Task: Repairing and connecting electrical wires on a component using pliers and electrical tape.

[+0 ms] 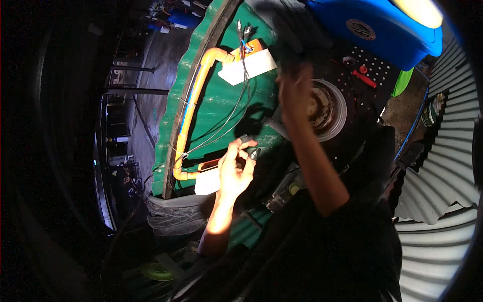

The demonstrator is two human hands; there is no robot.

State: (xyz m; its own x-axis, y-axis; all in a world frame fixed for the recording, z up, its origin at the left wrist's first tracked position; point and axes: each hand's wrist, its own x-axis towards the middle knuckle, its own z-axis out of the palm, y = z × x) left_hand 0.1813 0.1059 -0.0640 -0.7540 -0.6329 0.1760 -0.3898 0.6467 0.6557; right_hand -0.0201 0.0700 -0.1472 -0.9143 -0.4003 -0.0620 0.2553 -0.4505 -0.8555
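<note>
- Head view: the left hand [234,168] is partly curled, fingertips pinching small dark pieces [254,153] above the green sheet [264,133].
- The right hand [297,93], blurred, is raised beside the round tub [343,108] and overlaps its near side; I cannot tell how far open it is or whether it holds anything.
- Left of the hands, the orange pipe [190,113] lies along the sheet's edge, bent at both ends.
- Thin wires [248,83] run from the orange box [255,46] down toward the pipe's lower part.
- Beyond the tub lies a red-handled tool [365,79], near the blue bin [327,15].
</note>
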